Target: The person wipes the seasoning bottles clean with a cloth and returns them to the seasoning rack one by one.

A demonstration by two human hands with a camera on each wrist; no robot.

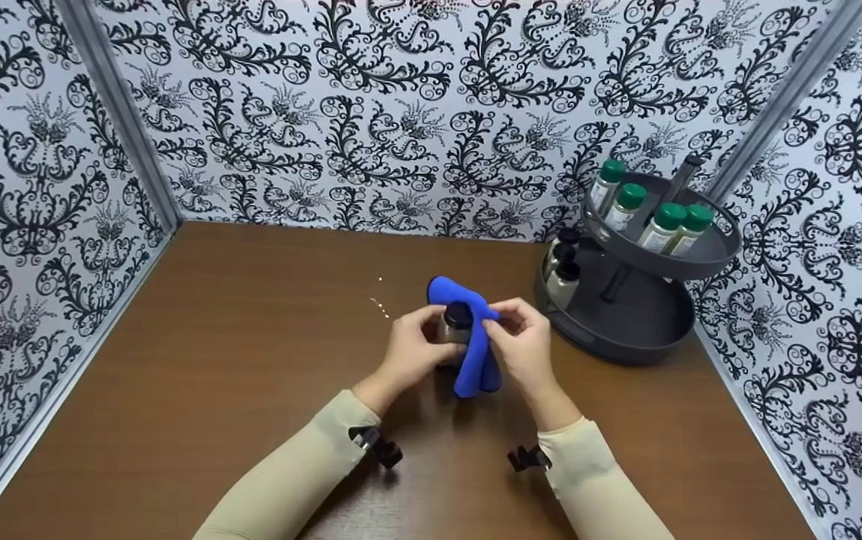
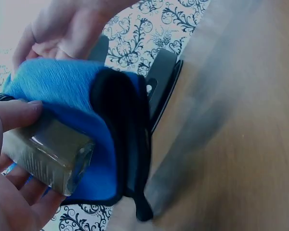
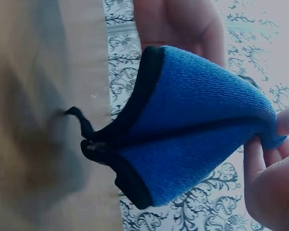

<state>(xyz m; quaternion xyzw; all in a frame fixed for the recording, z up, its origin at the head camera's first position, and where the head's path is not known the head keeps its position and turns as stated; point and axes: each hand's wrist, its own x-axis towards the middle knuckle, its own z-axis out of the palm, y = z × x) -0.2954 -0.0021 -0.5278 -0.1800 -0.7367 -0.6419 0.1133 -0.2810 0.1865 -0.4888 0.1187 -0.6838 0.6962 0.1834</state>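
My left hand [image 1: 417, 349] grips a small spice jar [image 2: 55, 149] with a black cap [image 1: 458, 314], its thumb and fingers around the clear body. A folded blue cloth [image 1: 473, 360] with dark edging lies against the jar's right side and behind it. Between thumb and fingers, my right hand [image 1: 522, 341] pinches the cloth near its upper part. From the right wrist view, the cloth [image 3: 197, 125] hangs in a fold and hides the jar. Both hands are above the wooden table.
To the right stands a dark two-tier round rack [image 1: 618, 330]. Green-capped jars [image 1: 663, 227] stand on its upper tier and black-capped jars [image 1: 563, 283] on the lower one. Pale crumbs [image 1: 379, 305] lie on the brown table [image 1: 265, 330]. Patterned panels [image 1: 400, 135] enclose the table.
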